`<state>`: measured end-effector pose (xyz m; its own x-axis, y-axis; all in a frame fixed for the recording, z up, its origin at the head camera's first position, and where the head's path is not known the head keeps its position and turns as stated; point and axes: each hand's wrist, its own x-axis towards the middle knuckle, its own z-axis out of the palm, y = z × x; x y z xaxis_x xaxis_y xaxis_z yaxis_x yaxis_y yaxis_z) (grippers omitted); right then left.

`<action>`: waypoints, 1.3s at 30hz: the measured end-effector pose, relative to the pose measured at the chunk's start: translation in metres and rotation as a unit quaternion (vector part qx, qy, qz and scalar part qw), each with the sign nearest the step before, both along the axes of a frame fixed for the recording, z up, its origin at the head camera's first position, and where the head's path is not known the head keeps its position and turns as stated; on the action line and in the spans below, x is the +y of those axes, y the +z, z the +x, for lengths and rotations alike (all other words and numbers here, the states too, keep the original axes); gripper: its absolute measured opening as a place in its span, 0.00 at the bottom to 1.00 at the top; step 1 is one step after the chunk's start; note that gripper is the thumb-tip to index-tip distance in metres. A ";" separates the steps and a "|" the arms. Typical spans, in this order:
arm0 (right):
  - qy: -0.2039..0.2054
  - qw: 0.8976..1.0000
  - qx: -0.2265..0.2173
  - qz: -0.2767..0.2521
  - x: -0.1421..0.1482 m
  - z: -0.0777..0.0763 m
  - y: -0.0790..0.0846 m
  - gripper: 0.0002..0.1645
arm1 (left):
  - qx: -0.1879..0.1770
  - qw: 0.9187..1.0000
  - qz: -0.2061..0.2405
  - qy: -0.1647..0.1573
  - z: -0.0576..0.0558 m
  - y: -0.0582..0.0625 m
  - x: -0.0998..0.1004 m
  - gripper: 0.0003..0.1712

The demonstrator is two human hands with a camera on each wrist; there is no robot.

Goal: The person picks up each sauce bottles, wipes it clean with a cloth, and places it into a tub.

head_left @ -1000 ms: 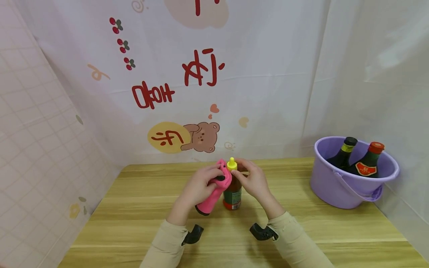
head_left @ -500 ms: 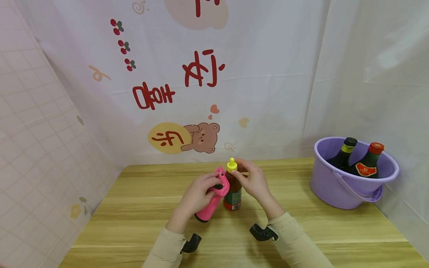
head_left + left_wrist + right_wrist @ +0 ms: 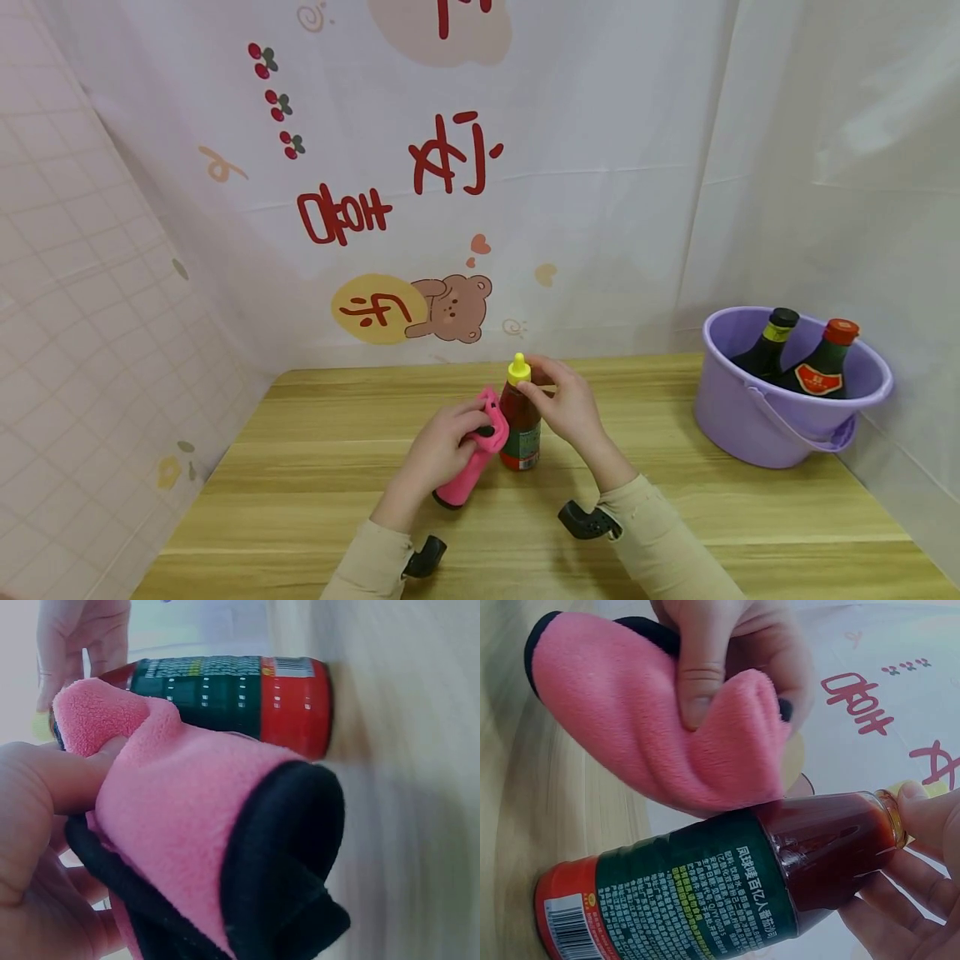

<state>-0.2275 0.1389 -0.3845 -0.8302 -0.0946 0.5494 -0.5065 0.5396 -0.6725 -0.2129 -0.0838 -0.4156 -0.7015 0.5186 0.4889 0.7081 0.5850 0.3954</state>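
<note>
A sauce bottle (image 3: 521, 425) with red-brown contents, a green and red label and a yellow nozzle cap (image 3: 518, 369) stands upright on the wooden table. My right hand (image 3: 564, 400) holds it by the neck, just under the cap, between thumb and fingers. In my left hand (image 3: 442, 442) is a folded pink cloth (image 3: 468, 471) with black edging, pinched near its top. The cloth (image 3: 667, 727) lies against the bottle's side around the upper edge of the label (image 3: 682, 900) in the right wrist view. From the left wrist, the cloth (image 3: 180, 795) covers part of the bottle (image 3: 217, 697).
A purple bucket (image 3: 742, 425) stands on the table at the right, its handle hanging down in front. Inside lean two dark bottles, one with a black cap (image 3: 784, 317), the other with a red cap (image 3: 842, 331). A printed white curtain (image 3: 600, 208) hangs behind the table (image 3: 315, 467).
My left hand has moved the cloth down along the bottle and slightly left, from near the cap to lower on its side. The right hand and the bottle have stayed put.
</note>
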 end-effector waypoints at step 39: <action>0.000 1.000 -0.004 -0.014 -0.002 0.002 -0.001 0.22 | -0.050 0.982 -0.181 -0.004 -0.014 -0.024 0.010 0.19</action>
<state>-0.2253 0.1369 -0.3853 -0.8349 -0.0795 0.5446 -0.5006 0.5210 -0.6914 -0.2268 -0.0737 -0.4392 -0.7313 0.6522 0.1999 0.6820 0.6944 0.2295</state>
